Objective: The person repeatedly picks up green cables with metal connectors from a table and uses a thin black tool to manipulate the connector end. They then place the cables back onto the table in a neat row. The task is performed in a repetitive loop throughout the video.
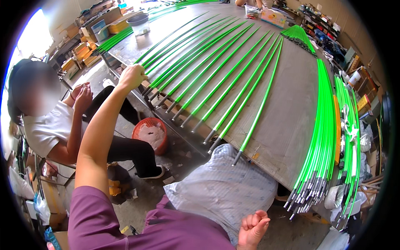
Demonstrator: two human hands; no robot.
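Green rods [216, 83] lie fanned across the grey table [287, 121] in front of me, their dark metal tips pointing toward the near edge and a few tips hanging just past it. My left hand [132, 76] is stretched out to the leftmost rods of the fan — it rests on them near the table's left edge, fingers curled over their ends, though I cannot tell whether I am truly gripping one or only pressing down. My right hand [253, 227] is low by my side, well apart from the table, clenched into a loose fist with nothing in it.

To the right, a thick bundle of rods [323, 137] runs the length of the table, its grey tips bunched together over the near corner; a second bundle [350, 141] lies just beside it, closer to the table's right rim. Below the table edge, a white sack [221, 191] sits against my purple-clad lap. On the floor to the left stands a red basket [151, 134] with white scraps in it — beside it another person in a white shirt [43, 129] sits, both hands raised together. At the far end of the table is a grey bowl [138, 19] on a clear tub.
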